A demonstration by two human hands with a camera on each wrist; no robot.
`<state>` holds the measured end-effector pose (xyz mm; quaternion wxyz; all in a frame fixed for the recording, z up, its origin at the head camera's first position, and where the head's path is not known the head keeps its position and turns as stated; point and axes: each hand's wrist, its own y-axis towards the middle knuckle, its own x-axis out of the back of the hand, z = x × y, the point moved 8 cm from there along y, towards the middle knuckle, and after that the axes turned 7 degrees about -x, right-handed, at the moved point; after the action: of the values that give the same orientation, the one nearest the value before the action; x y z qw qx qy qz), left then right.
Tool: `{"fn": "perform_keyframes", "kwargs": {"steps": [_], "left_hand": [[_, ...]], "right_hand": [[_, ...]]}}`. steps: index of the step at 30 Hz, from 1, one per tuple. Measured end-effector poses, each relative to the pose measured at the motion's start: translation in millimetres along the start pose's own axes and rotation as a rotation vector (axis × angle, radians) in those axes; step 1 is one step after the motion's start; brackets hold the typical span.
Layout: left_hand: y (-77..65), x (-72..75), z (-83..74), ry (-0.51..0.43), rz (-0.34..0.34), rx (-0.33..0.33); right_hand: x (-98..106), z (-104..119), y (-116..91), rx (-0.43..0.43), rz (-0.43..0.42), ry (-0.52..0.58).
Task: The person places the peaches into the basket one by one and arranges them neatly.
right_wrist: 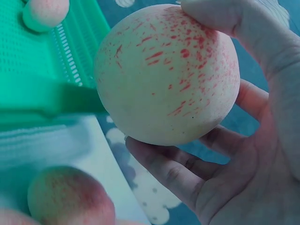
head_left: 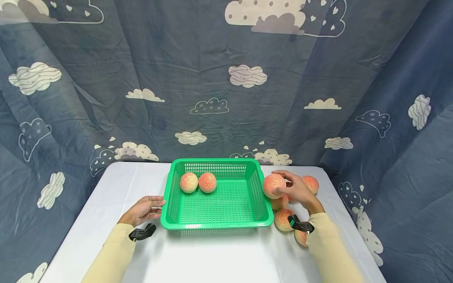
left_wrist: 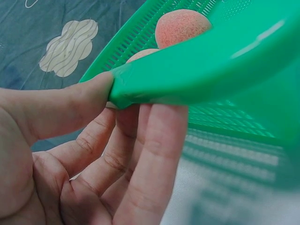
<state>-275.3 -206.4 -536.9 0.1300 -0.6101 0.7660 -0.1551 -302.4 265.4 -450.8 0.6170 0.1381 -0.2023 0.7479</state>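
Left hand (head_left: 143,210) pinches the left rim of the green rectangular perforated plastic basket (head_left: 217,226), thumb above, fingers below; probably to keep it from sliding. Right hand (head_left: 299,192) grips a round, pale-yellow, red-speckled peach (head_left: 274,186) between thumb and fingers, at the basket's right rim, outside the interior. Grip spans its sides, likely because it's round and would roll. Can't tell if it touches the rim. Basket holds two pink-yellow peaches (head_left: 207,182) side by side, far left. More loose speckled peaches (head_left: 283,219) sit right of it on the white-covered table (head_left: 219,259), near the right arm.
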Motion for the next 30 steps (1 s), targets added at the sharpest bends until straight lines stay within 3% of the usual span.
{"fn": "perform_keyframes", "kwargs": {"steps": [8, 19, 30], "left_hand": [[-0.9, 1.1, 0.4, 0.008, -0.003, -0.004], [1.4, -1.3, -1.7, -0.01, 0.007, -0.004], [0.8, -0.2, 1.0, -0.018, 0.006, -0.006]], "right_hand": [[-24, 19, 20, -0.029, 0.106, 0.05], [-53, 35, 53, -0.001, 0.219, 0.073], [-83, 33, 83, 0.011, 0.199, 0.049]]}}
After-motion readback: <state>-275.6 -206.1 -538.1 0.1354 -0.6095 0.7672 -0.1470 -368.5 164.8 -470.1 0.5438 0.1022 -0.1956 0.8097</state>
